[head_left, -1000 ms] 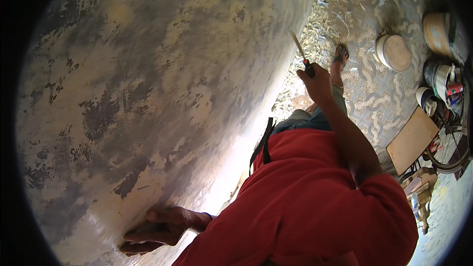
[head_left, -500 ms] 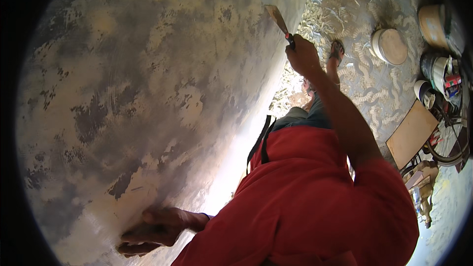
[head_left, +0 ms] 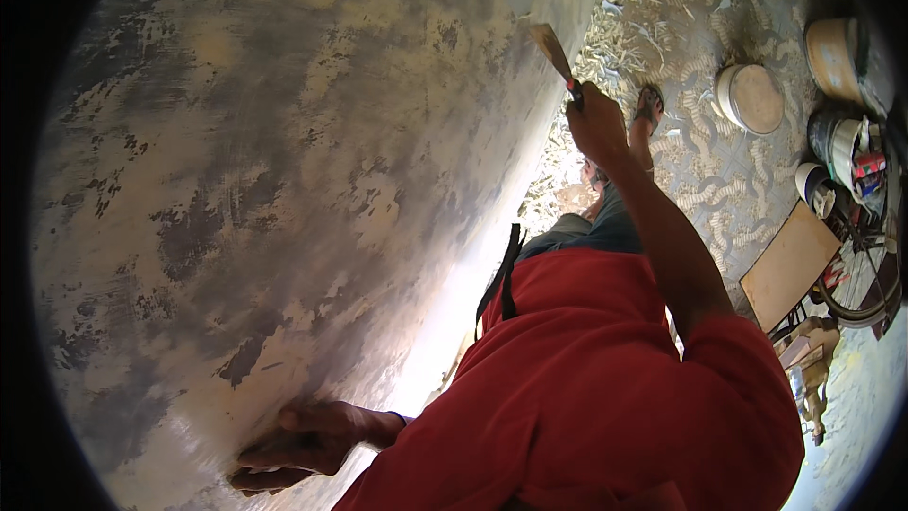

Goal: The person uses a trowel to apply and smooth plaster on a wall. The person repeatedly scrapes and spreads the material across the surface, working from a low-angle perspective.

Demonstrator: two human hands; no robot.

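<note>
Your right hand (head_left: 598, 125) is curled firmly round the black-and-red handle (head_left: 575, 93) of a putty knife (head_left: 553, 52), its blade angled toward the mottled wall (head_left: 284, 180) on your left; whether the edge meets the surface or stops just short, I cannot tell. Your left hand (head_left: 301, 443) lies low against that wall, fingers extended and loosely together, with nothing visible in its grip, though its palm side is hidden. Tilt the blade too steeply and a corner could gouge the wall; lay it too flat and it may skate off. Your sandalled foot (head_left: 649, 106) is just beside pale, straw-like scraps (head_left: 619, 33), so loose footing could upset your balance if you reach farther. The wall is patchy, off-white and yellowish among greys, with ragged dark spots. To your right, a round tub (head_left: 757, 99) sits on the interlocking-patterned floor (head_left: 700, 197); beyond are a tan board (head_left: 791, 265), a white bucket (head_left: 841, 145) holding odds and ends (head_left: 868, 168), and what looks like a bicycle tyre (head_left: 856, 320).
</note>
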